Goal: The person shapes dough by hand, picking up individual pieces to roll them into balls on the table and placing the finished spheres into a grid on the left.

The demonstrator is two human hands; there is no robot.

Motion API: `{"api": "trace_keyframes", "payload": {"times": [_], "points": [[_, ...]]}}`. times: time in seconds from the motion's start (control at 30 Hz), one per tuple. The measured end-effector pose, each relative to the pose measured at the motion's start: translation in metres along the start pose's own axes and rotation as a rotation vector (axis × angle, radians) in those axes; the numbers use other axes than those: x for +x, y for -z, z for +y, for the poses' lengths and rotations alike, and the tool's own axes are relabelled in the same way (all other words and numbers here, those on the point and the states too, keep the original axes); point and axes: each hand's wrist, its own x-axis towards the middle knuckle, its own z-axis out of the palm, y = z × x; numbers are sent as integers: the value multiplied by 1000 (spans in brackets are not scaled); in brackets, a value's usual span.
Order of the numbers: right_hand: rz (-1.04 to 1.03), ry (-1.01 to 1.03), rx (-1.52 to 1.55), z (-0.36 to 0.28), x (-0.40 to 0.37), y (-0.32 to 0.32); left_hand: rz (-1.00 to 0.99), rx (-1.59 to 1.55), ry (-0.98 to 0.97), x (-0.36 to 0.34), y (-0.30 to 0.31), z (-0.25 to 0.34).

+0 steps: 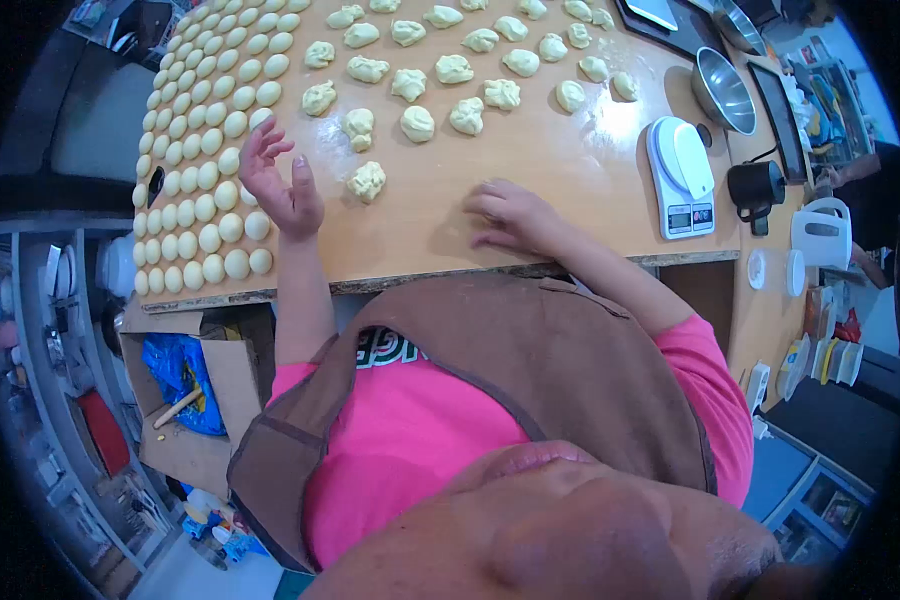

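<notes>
My left hand [282,187] is raised over the table beside the smooth round dough balls [209,238], its fingers spread and nothing in them. My right hand [510,215] is low over the wooden table [400,245] near its front edge, slightly blurred, fingers curved and apart, with no object visible in it. Between and beyond my hands are rough dough lumps; the nearest lump [367,181] lies to the right of my left hand. Smooth balls stand in close rows at the left, while several rough lumps [417,124] are spread across the middle.
At the right of the table are a white scale [682,175], a metal bowl [723,91], a black cup [755,184] and a white container [821,235]. An open cardboard box [232,385] sits below the table's left edge. Another person's arm [857,170] shows at far right.
</notes>
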Motion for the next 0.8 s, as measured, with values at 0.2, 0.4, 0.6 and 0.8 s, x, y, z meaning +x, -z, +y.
{"api": "trace_keyframes", "payload": {"times": [0.2, 0.4, 0.6, 0.8], "points": [[96, -113, -64, 25, 3, 10, -18, -37, 3, -2, -6, 3], [45, 38, 11, 13, -13, 0, -21, -9, -4, -3, -4, 0], [69, -174, -38, 13, 8, 0, -1, -54, -24, -4, -8, 3], [38, -73, -13, 11, -20, 8, 14, -3, -28, -1, -4, 2]]}}
